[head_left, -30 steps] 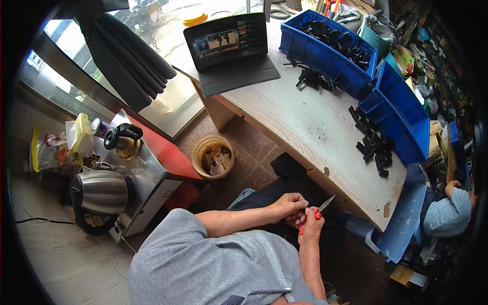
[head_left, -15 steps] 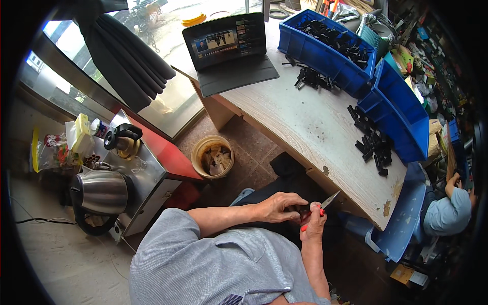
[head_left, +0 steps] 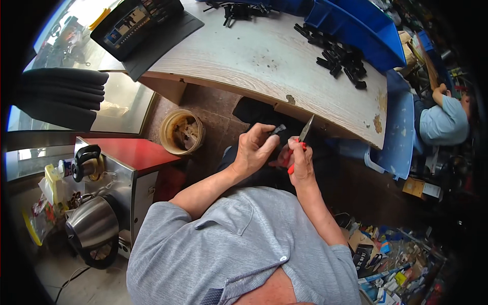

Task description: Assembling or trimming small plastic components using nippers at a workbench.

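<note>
In my left hand (head_left: 252, 147), a small dark piece (head_left: 278, 130) is pinched between thumb and fingertips. Its exact kind is too small to tell. Just to the right, my right hand (head_left: 302, 163) is closed around red-handled scissors (head_left: 306, 128), their pointed metal blades aimed up toward the table edge. The two hands are close together but apart, above my lap and short of the table. Several black plastic parts (head_left: 338, 58) lie in a loose pile on the tabletop, with another black heap (head_left: 239, 11) farther back.
The white table (head_left: 244, 56) has a worn front edge. On it are a tablet (head_left: 137, 25) and blue bins (head_left: 356, 30). A bucket (head_left: 165, 133) stands on the floor; a kettle (head_left: 94, 219) sits on the left cabinet. Another person (head_left: 445, 122) is at the right.
My left hand has drawn away from the right and now holds the dark piece up in view. The scissors point more steeply upward. The whole view has shifted and turned.
</note>
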The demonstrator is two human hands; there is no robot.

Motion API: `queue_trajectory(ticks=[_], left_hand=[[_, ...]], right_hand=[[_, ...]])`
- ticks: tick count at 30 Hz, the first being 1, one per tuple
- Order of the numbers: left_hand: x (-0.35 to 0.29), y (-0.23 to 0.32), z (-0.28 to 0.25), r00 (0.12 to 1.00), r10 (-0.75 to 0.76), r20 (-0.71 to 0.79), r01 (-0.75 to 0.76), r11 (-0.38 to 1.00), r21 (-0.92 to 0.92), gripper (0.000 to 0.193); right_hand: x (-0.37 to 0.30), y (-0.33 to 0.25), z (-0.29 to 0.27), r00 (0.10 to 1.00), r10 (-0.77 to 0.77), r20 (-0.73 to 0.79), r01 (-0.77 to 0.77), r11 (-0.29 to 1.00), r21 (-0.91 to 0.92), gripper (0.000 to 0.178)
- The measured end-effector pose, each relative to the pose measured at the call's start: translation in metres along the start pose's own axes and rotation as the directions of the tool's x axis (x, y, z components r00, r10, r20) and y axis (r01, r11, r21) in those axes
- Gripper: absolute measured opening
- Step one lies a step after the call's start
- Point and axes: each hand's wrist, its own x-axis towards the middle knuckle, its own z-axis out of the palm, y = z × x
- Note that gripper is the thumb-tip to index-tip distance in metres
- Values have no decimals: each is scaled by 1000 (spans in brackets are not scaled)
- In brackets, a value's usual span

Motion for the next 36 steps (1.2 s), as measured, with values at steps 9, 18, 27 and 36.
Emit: queue_trajectory(ticks=[9, 18, 27, 36], left_hand=[[22, 15, 12, 996, -47, -82, 7, 900, -435, 20], [22, 14, 19, 996, -31, -87, -6, 917, -398, 20], [19, 11, 22, 997, -36, -73, 8, 939, -344, 22], [18, 5, 24, 997, -27, -79, 2, 953, -302, 20]], right_hand=[[-4, 17, -5, 994, 105, 17, -102, 983, -152, 22], [-6, 19, 4, 997, 81, -1, -77, 945, -317, 38], [-6, 20, 6, 999, 36, 3, -32, 924, -381, 37], [-2, 33, -1, 994, 100, 32, -85, 943, -322, 23]])
